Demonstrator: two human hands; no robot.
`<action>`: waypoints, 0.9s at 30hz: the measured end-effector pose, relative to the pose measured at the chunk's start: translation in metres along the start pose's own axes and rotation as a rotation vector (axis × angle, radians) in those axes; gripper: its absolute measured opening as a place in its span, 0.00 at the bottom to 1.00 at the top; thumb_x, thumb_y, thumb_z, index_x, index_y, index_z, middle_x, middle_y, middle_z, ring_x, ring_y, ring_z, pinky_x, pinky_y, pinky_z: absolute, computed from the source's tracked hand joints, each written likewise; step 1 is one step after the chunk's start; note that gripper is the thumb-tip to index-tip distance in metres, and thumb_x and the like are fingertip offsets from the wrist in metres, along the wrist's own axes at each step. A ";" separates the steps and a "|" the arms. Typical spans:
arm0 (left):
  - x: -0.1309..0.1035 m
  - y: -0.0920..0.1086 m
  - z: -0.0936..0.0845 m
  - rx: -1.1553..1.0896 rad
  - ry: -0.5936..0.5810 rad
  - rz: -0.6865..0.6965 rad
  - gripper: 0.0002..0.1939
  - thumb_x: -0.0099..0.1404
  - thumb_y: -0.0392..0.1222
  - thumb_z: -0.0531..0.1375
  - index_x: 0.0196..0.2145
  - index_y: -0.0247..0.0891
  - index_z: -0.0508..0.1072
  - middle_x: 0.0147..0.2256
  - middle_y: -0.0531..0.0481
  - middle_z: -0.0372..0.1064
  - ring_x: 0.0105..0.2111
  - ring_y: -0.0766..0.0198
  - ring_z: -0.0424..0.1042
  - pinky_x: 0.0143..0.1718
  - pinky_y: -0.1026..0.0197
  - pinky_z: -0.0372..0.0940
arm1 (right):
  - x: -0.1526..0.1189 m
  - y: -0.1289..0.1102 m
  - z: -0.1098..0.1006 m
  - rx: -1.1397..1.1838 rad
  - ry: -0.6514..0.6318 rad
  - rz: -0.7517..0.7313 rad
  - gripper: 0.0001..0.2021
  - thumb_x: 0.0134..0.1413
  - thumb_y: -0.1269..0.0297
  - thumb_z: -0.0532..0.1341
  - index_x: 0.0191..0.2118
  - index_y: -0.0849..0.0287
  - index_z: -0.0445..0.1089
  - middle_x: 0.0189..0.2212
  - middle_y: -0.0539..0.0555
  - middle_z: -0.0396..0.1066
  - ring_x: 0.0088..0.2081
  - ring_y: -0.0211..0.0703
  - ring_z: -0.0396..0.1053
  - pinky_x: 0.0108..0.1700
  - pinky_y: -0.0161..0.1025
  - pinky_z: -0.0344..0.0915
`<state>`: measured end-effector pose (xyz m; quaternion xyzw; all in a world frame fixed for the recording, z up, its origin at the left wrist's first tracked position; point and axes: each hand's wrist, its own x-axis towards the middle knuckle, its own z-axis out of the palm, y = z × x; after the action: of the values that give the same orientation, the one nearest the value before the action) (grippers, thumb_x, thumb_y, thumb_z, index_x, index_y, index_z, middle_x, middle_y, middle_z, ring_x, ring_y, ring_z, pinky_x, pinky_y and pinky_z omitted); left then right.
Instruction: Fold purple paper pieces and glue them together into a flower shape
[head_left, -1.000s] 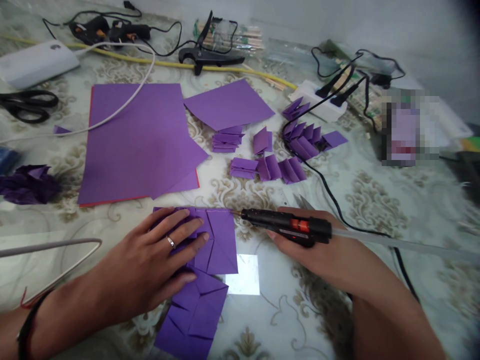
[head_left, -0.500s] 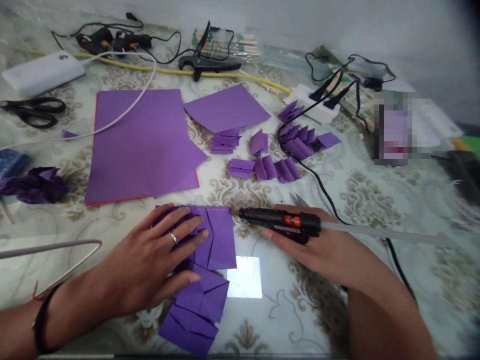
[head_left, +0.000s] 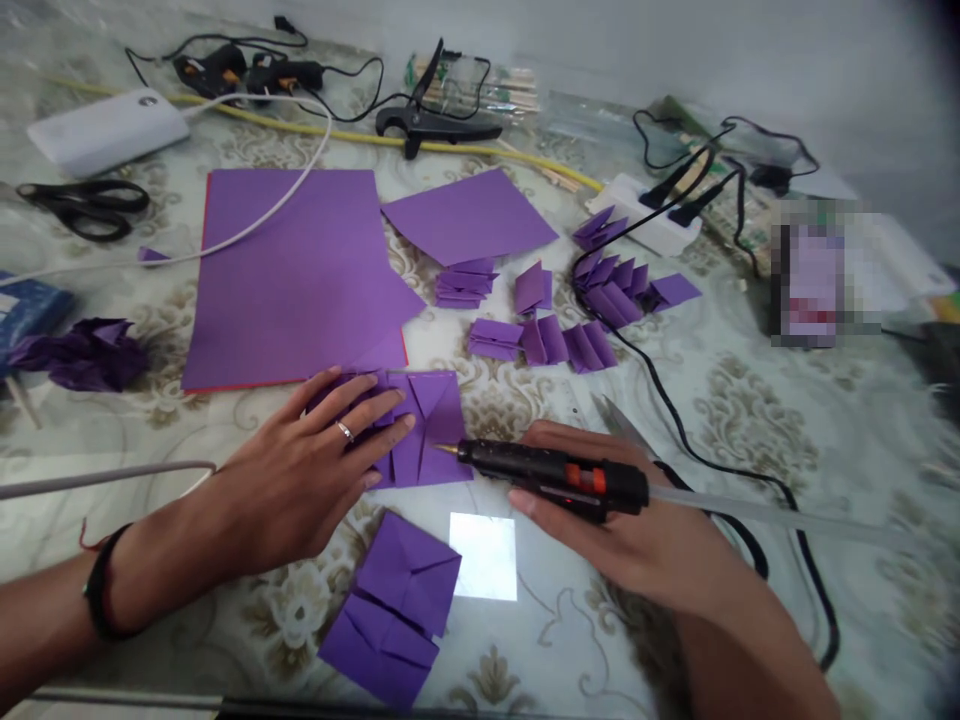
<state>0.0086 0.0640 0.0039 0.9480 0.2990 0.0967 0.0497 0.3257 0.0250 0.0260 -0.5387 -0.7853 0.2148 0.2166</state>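
Observation:
My left hand [head_left: 330, 460] lies with fingers stretched over a folded purple paper piece [head_left: 444, 430], covering its left part. A ring and a dark wristband are on that hand and wrist. In my right hand [head_left: 600, 550] is a black hot glue gun [head_left: 555, 475], its brass nozzle pointing left over the right part of the paper. Whether the nozzle touches the paper I cannot tell. A clear glue stick [head_left: 757, 512] juts from the gun's back end. Closer to me lies a second folded purple piece [head_left: 394, 610], creased and tilted, apart from both hands.
Purple sheets [head_left: 292, 270] lie beyond my left hand, with small folded papers [head_left: 544, 340] to their right. Black scissors [head_left: 90, 208] and crumpled paper [head_left: 82, 355] sit at left. A black cord [head_left: 667, 405] runs from a white power strip [head_left: 652, 215]. A cutter [head_left: 435, 125] lies at the back.
My left hand and the paper under it have moved away from me, apart from the nearer folded piece. The glue gun's nozzle has gone from the paper's top edge to over its middle right.

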 end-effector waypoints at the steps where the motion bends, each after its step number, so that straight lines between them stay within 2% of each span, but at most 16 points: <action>1: 0.001 0.000 0.000 -0.011 0.007 -0.004 0.22 0.76 0.38 0.58 0.65 0.36 0.73 0.67 0.40 0.70 0.68 0.39 0.65 0.71 0.33 0.58 | 0.002 -0.003 0.002 0.037 -0.037 -0.032 0.06 0.66 0.58 0.65 0.41 0.51 0.80 0.40 0.56 0.83 0.44 0.56 0.84 0.46 0.46 0.82; 4: 0.000 -0.001 0.000 -0.061 0.031 -0.019 0.21 0.76 0.38 0.60 0.64 0.36 0.75 0.67 0.38 0.69 0.68 0.39 0.65 0.71 0.33 0.59 | 0.005 -0.009 0.008 0.097 -0.129 -0.075 0.06 0.67 0.60 0.64 0.38 0.47 0.79 0.34 0.52 0.82 0.39 0.52 0.83 0.41 0.44 0.82; 6: -0.001 -0.002 -0.002 -0.106 0.069 -0.026 0.17 0.75 0.38 0.61 0.60 0.37 0.77 0.65 0.38 0.70 0.68 0.41 0.65 0.72 0.34 0.60 | 0.003 -0.009 0.013 0.089 -0.111 -0.084 0.05 0.67 0.59 0.64 0.43 0.47 0.79 0.38 0.53 0.83 0.42 0.54 0.84 0.42 0.46 0.83; 10: -0.006 -0.003 -0.005 -0.190 0.121 -0.024 0.11 0.73 0.32 0.64 0.50 0.41 0.81 0.62 0.42 0.72 0.68 0.45 0.66 0.73 0.35 0.60 | -0.013 0.001 0.023 0.062 -0.040 -0.083 0.15 0.65 0.58 0.67 0.55 0.50 0.77 0.49 0.58 0.83 0.50 0.58 0.83 0.49 0.50 0.84; 13: -0.007 -0.002 -0.005 -0.208 0.110 -0.033 0.09 0.72 0.32 0.65 0.47 0.40 0.81 0.62 0.42 0.73 0.68 0.45 0.66 0.74 0.35 0.59 | -0.020 0.005 0.030 0.082 -0.029 -0.066 0.18 0.63 0.58 0.68 0.57 0.50 0.77 0.50 0.59 0.82 0.52 0.60 0.82 0.52 0.53 0.83; 17: -0.007 -0.002 -0.004 -0.202 0.094 -0.038 0.07 0.73 0.34 0.64 0.46 0.41 0.81 0.62 0.42 0.72 0.68 0.45 0.66 0.75 0.35 0.57 | -0.013 -0.003 0.032 0.095 -0.010 -0.076 0.12 0.64 0.57 0.67 0.51 0.49 0.80 0.46 0.57 0.84 0.48 0.58 0.84 0.48 0.51 0.84; 21: -0.006 -0.002 -0.003 -0.200 0.087 -0.042 0.07 0.74 0.34 0.63 0.45 0.40 0.81 0.62 0.41 0.72 0.67 0.45 0.66 0.74 0.34 0.57 | 0.002 -0.015 0.026 0.116 -0.120 -0.070 0.03 0.63 0.63 0.67 0.41 0.49 0.80 0.37 0.54 0.83 0.42 0.55 0.84 0.43 0.47 0.83; 24: -0.006 -0.002 -0.002 -0.195 0.090 -0.042 0.07 0.72 0.34 0.65 0.45 0.41 0.82 0.62 0.42 0.73 0.67 0.45 0.67 0.74 0.34 0.57 | 0.010 -0.020 0.023 0.142 -0.199 -0.060 0.06 0.60 0.68 0.68 0.34 0.48 0.77 0.29 0.50 0.79 0.34 0.51 0.82 0.35 0.43 0.81; 27: -0.006 -0.002 -0.002 -0.196 0.089 -0.042 0.07 0.72 0.34 0.65 0.45 0.41 0.82 0.62 0.42 0.73 0.67 0.45 0.67 0.74 0.34 0.57 | 0.012 -0.021 0.023 0.147 -0.216 -0.047 0.07 0.59 0.70 0.67 0.32 0.48 0.77 0.27 0.50 0.78 0.32 0.51 0.81 0.33 0.43 0.79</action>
<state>0.0024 0.0620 0.0044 0.9269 0.3098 0.1667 0.1309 0.2929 0.0267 0.0211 -0.4764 -0.7986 0.3234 0.1749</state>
